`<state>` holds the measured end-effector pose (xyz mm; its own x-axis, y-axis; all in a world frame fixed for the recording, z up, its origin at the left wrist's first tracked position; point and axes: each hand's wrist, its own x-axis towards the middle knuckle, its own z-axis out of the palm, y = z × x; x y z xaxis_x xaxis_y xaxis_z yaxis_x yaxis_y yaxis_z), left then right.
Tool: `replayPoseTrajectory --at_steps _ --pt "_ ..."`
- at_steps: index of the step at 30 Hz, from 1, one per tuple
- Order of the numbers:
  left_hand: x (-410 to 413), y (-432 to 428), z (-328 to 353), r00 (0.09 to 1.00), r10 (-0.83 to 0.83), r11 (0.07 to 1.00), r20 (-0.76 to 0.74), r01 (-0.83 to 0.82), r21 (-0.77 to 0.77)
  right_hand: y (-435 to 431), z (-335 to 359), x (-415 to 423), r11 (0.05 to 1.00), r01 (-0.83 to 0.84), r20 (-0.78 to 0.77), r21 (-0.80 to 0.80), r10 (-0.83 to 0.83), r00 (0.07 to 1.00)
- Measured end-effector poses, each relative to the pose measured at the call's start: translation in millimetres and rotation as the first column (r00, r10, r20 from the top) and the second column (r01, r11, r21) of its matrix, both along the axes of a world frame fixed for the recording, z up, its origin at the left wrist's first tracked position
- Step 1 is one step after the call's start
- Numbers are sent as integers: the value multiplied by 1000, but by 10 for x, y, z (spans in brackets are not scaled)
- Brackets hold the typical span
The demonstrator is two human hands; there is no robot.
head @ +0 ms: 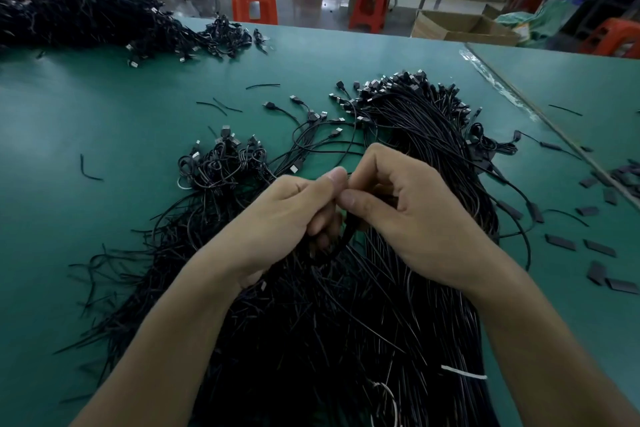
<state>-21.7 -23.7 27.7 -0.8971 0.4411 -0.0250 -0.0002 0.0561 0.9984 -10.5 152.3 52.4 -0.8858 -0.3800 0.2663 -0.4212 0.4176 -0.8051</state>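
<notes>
Head view: both hands meet in the middle of the frame, above a green table [104, 107]. The left hand [294, 215] has its fingers curled round a folded black cable [347, 236], thumb laid along the top. The right hand [412, 208] pinches the upper end of the same cable between thumb and forefinger, its other fingers bent in beneath. The thumbs nearly touch. The cable hangs as a short dark loop between the two palms, just above the heap below.

That heap of cables [415, 135] runs from the bottom centre of the frame up to the centre right, with its plugs fanned out at the top end. A white tie [464, 373] lies across it at lower right. Left of centre, just beside the heap, sit coiled bundles [221, 163] of the same cable. A second big pile [86, 21] fills the upper left corner of the table. At the right edge, small flat black pieces [561, 242] lie scattered on the green surface, well apart from the hands.

Beyond the table, along the top of the frame, stand orange stools [254, 0] and an open cardboard box [460, 28].
</notes>
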Motion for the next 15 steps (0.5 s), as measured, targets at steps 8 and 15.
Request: replayPoseTrajectory --at_steps 8,15 --pt "25 41 56 938 -137 956 319 40 292 -266 2 57 984 165 -234 -65 -176 956" --pt "-54 -9 -32 978 176 984 108 -178 9 -270 -32 -12 975 221 -212 -37 -224 951"
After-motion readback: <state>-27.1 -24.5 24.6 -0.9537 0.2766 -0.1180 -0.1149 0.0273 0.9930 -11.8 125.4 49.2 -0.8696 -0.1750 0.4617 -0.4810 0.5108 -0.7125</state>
